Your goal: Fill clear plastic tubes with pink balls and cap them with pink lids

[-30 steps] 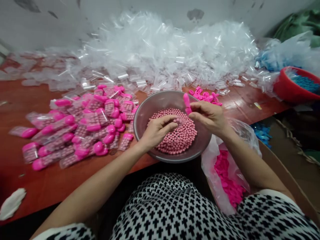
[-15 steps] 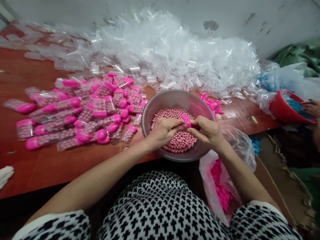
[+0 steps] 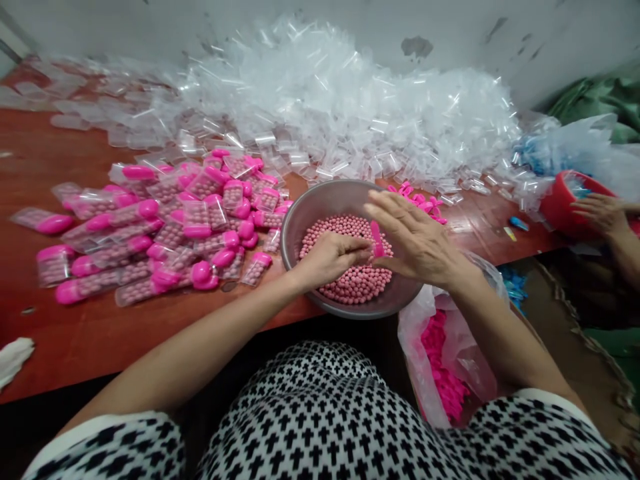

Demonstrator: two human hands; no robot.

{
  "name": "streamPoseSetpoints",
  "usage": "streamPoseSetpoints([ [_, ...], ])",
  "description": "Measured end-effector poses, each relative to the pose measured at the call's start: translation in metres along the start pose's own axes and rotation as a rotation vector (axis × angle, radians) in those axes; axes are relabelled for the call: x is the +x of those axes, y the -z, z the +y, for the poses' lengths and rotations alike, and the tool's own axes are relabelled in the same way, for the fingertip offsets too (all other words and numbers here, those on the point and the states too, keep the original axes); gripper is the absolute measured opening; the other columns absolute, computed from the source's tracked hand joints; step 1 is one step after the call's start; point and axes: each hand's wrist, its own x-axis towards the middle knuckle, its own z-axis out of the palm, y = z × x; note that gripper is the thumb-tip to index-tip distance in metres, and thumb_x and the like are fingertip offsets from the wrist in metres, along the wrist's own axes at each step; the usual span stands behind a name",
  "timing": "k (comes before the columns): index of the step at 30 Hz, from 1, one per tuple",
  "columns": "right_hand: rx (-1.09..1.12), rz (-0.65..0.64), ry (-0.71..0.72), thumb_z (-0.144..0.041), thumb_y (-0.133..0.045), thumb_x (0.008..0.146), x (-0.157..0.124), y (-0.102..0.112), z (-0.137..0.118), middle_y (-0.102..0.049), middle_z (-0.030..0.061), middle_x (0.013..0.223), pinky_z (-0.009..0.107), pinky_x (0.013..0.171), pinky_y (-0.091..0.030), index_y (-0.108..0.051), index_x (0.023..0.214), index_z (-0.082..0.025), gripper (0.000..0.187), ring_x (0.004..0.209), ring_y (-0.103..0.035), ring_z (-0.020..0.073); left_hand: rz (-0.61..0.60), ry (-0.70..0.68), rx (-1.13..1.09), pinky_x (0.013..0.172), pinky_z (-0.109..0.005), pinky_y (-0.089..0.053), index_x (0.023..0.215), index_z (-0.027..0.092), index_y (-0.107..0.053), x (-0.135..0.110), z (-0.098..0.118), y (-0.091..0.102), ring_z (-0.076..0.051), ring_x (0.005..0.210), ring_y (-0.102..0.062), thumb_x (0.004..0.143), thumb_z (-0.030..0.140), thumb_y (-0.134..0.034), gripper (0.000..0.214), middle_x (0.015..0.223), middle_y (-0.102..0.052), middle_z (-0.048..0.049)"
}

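Over a grey bowl [image 3: 295,217] of pink beads [image 3: 345,283], my left hand [image 3: 334,259] pinches a small bright pink plastic cap [image 3: 377,240] between thumb and fingers. Whether a clear container is attached to the cap is hidden by the fingers. My right hand [image 3: 417,243] is open beside the cap, its fingers stretched out and raised over the bowl's right side. Loose pink caps [image 3: 420,203] lie on the table just behind that hand.
Clear containers filled with pink beads and capped in pink [image 3: 197,220] lie heaped at left. Behind rises a big pile of clear empty containers [image 3: 320,100]. A plastic bag of pink pieces [image 3: 443,367] sits below right. Another person's hand [image 3: 603,212] is at a red bowl [image 3: 557,203].
My right hand has let go of the pink cap and opened, fingers lifting. The left hand still pinches it. At right, the other person's hand moved left, and a blue piece now lies on the table.
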Motion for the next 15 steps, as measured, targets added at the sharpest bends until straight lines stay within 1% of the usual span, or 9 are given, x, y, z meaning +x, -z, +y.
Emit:
streamPoseSetpoints([
  [1, -0.02, -0.05, 0.047, -0.035, -0.068, 0.089, 0.005, 0.005, -0.001, -0.055, 0.011, 0.146, 0.05, 0.114, -0.04, -0.052, 0.143, -0.025, 0.057, 0.142, -0.044, 0.0312, -0.015, 0.008, -0.028, 0.067, -0.026, -0.046, 0.077, 0.018, -0.075, 0.0, 0.0, 0.0, -0.017, 0.067, -0.064, 0.083, 0.033, -0.064, 0.02, 0.071, -0.073, -0.0011],
  [3, -0.062, -0.113, 0.087, -0.037, -0.067, 0.09, 0.011, 0.01, 0.0, -0.059, 0.0113, 0.141, 0.052, 0.114, -0.04, -0.056, 0.138, -0.024, 0.051, 0.137, -0.049, 0.032, -0.002, 0.034, -0.093, 0.067, -0.027, -0.046, 0.074, 0.017, -0.073, 0.0, 0.0, 0.0, -0.017, 0.068, -0.062, 0.081, 0.034, -0.065, 0.021, 0.07, -0.071, -0.0014],
  [4, -0.089, -0.114, 0.073, -0.04, -0.067, 0.09, 0.012, 0.01, 0.001, -0.062, 0.013, 0.135, 0.052, 0.111, -0.043, -0.059, 0.135, -0.022, 0.049, 0.131, -0.053, 0.0328, 0.021, 0.048, -0.134, 0.067, -0.027, -0.046, 0.075, 0.016, -0.073, -0.001, 0.0, 0.001, -0.017, 0.068, -0.062, 0.08, 0.035, -0.065, 0.021, 0.07, -0.07, -0.0017],
  [6, -0.128, -0.079, 0.009, -0.046, -0.067, 0.089, 0.011, 0.005, 0.003, -0.065, 0.0162, 0.126, 0.052, 0.105, -0.048, -0.06, 0.131, -0.018, 0.051, 0.12, -0.059, 0.0337, 0.075, 0.08, -0.205, 0.068, -0.027, -0.047, 0.08, 0.016, -0.071, -0.001, 0.0, 0.003, -0.017, 0.07, -0.061, 0.08, 0.037, -0.065, 0.022, 0.074, -0.068, -0.002],
  [8, -0.13, -0.026, -0.055, -0.05, -0.066, 0.089, 0.005, -0.005, 0.002, -0.065, 0.0184, 0.123, 0.052, 0.1, -0.051, -0.053, 0.138, -0.016, 0.062, 0.115, -0.061, 0.0342, 0.124, 0.113, -0.266, 0.07, -0.027, -0.047, 0.085, 0.016, -0.069, -0.001, 0.0, 0.005, -0.016, 0.072, -0.06, 0.08, 0.037, -0.066, 0.022, 0.077, -0.067, -0.0017],
  [10, -0.123, 0.037, -0.108, -0.053, -0.067, 0.087, -0.001, -0.02, -0.001, -0.061, 0.0215, 0.129, 0.054, 0.1, -0.051, -0.039, 0.149, -0.013, 0.078, 0.119, -0.059, 0.0364, 0.149, 0.151, -0.345, 0.069, -0.026, -0.047, 0.086, 0.016, -0.065, 0.0, 0.001, 0.005, -0.015, 0.072, -0.059, 0.08, 0.037, -0.066, 0.021, 0.077, -0.064, -0.0004],
  [12, -0.124, 0.1, -0.164, -0.052, -0.068, 0.086, -0.003, -0.035, -0.006, -0.056, 0.0237, 0.135, 0.057, 0.102, -0.05, -0.024, 0.156, -0.012, 0.091, 0.125, -0.055, 0.0386, 0.161, 0.186, -0.426, 0.069, -0.026, -0.048, 0.086, 0.017, -0.061, 0.001, 0.002, 0.003, -0.014, 0.072, -0.059, 0.08, 0.034, -0.066, 0.019, 0.078, -0.063, 0.0003],
  [13, -0.128, 0.129, -0.192, -0.05, -0.068, 0.086, -0.003, -0.041, -0.009, -0.055, 0.0238, 0.136, 0.057, 0.103, -0.049, -0.019, 0.157, -0.013, 0.094, 0.126, -0.055, 0.0389, 0.167, 0.201, -0.449, 0.068, -0.025, -0.048, 0.087, 0.017, -0.06, 0.002, 0.002, 0.002, -0.014, 0.072, -0.06, 0.081, 0.032, -0.066, 0.017, 0.078, -0.063, 0.0005],
  [15, -0.139, 0.18, -0.224, -0.047, -0.068, 0.086, 0.001, -0.051, -0.012, -0.057, 0.0226, 0.133, 0.057, 0.103, -0.05, -0.017, 0.158, -0.015, 0.093, 0.123, -0.057, 0.0382, 0.193, 0.224, -0.465, 0.067, -0.025, -0.047, 0.087, 0.017, -0.059, 0.002, 0.002, 0.0, -0.013, 0.07, -0.059, 0.082, 0.027, -0.066, 0.013, 0.076, -0.062, 0.0015],
])
